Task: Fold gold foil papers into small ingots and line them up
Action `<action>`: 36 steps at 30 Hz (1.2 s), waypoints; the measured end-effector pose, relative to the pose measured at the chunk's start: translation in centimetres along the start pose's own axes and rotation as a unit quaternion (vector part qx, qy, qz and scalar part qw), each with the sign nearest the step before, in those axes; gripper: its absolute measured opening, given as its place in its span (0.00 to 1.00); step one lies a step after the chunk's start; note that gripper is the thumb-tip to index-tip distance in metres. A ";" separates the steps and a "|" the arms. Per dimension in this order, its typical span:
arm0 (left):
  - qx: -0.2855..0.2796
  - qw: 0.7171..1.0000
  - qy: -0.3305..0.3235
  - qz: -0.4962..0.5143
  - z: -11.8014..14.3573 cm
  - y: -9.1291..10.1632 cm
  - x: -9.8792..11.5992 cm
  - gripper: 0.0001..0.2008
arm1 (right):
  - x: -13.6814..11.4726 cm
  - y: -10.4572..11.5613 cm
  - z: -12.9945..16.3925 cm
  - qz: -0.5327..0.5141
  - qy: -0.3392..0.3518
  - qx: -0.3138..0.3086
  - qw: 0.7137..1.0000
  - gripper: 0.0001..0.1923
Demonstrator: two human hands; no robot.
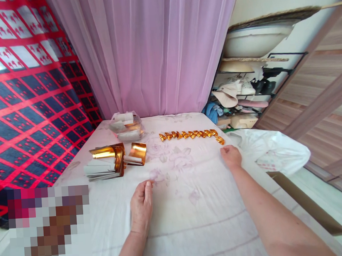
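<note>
My left hand rests low over the middle of the cloth, fingers curled and thumb against the index finger; nothing shows in it. Over by the table's right edge is my right hand, its fingers also curled in, with nothing visible between them. Just beyond its fingertips lies a folded gold foil piece, apart from the hand. It sits at the right end of a row of folded gold foil pieces. Left of centre are a fanned stack of gold-faced paper sheets and a loose gold sheet, partly curled.
A clear plastic bag of paper sheets sits at the table's back left. Beside the right edge lie a white plastic bag and a cardboard piece. A loaded shelf stands behind. The lower left corner is pixelated.
</note>
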State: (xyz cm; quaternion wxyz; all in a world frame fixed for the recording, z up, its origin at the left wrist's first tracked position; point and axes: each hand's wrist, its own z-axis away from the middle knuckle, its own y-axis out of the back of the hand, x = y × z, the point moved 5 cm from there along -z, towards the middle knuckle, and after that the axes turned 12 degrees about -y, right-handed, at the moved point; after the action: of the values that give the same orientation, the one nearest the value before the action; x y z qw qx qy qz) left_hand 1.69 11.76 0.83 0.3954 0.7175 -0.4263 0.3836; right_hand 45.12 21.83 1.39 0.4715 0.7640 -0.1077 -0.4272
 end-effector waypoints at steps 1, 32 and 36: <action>0.005 1.000 0.011 0.013 0.0 0.0 -0.1 0.21 | -0.3 0.0 1.1 -0.017 0.018 0.003 1.000 0.13; 0.052 0.764 0.291 0.573 -1.0 6.4 -2.9 0.11 | -24.6 -7.6 24.6 -0.075 0.294 -0.323 0.897 0.08; 0.050 0.766 0.290 0.572 -1.0 6.4 -2.9 0.10 | -24.4 -7.6 24.4 -0.086 0.270 -0.310 0.908 0.08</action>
State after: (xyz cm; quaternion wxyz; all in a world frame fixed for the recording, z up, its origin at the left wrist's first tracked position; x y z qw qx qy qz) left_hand -5.36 11.49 0.16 0.1714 0.2141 -0.6031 0.7490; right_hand 9.95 24.35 4.03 0.6569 0.6721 0.2271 -0.2554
